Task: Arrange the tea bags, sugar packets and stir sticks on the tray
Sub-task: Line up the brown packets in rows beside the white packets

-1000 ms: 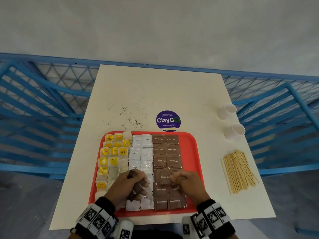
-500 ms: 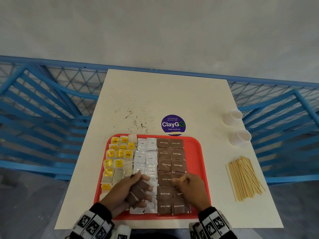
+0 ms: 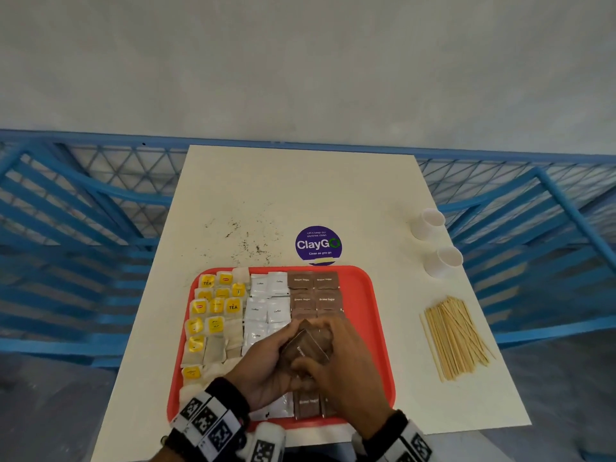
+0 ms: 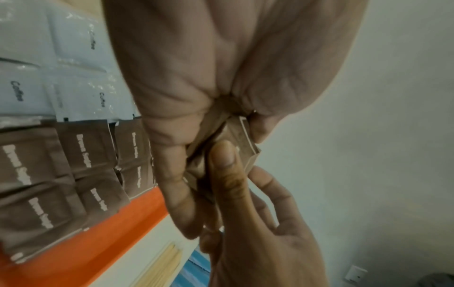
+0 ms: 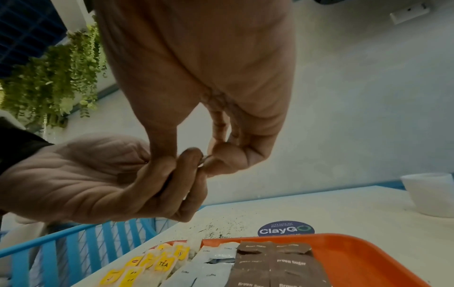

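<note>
Packets nearly laid out, sticks not started.
Left hand (image 3: 263, 378) grips a brown sugar stack (image 3: 305, 350); right hand (image 3: 336, 368) pinches one, probably peeling it off. Tea bags (image 3: 213, 315) sit on tray (image 3: 373, 328); stir sticks (image 3: 455, 338) on table.

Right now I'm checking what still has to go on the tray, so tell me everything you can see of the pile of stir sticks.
The stir sticks are thin, straight, pale sticks that look like wood. They lie flat in a loose bundle on the cream table, to the right of the red tray and apart from it, nearer than the two white cups. Most run roughly parallel; a few cross, and the far ends fan out. Neither hand touches them.
</note>
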`<state>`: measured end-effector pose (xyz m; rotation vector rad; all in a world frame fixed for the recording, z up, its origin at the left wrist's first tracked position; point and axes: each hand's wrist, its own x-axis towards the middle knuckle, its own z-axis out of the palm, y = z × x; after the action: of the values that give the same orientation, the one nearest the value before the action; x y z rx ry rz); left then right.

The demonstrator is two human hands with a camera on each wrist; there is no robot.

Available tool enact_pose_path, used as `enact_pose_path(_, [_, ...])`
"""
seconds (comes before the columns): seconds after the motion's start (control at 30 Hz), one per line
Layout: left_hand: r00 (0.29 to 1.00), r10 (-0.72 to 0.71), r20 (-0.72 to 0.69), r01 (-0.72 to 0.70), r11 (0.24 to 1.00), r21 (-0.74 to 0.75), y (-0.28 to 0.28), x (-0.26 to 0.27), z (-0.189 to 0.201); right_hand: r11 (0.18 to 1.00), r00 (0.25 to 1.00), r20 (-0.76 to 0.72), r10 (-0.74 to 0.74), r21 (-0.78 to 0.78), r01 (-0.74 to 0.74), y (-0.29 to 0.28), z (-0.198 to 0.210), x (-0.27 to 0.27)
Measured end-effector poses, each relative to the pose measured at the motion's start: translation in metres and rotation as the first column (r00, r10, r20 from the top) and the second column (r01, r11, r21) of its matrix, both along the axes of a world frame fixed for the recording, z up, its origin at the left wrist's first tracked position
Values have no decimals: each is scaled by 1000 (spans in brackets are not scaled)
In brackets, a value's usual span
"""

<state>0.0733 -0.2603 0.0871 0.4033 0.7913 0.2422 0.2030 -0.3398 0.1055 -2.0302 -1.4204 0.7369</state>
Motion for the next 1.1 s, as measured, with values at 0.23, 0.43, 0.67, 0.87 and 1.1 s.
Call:
enact_pose_path(0.23, [995,91,51,-89,995,-46,0,5,5,995,996,78,30,-92,-23,-3,-2,2])
enact_pose_path(0.43, [1000,-9,-11,10,995,99,3,4,10,994,973,-206,103,-23,-110,5,17,24])
enact_pose_path(0.67, [969,-82,-233,207,786,582,16,-4,4,990,898,-439,28,-115,-87,19,17,66])
enact_pose_path(0.87, [988,-38,-148,109,854,508,26,-10,9,999,781,-624,-15,-33,-6,23,26,79])
enact_pose_path(1.1, [987,-37,-156,119,823,556,25,-5,12,998,755,-654,-35,11,56,31,15,63])
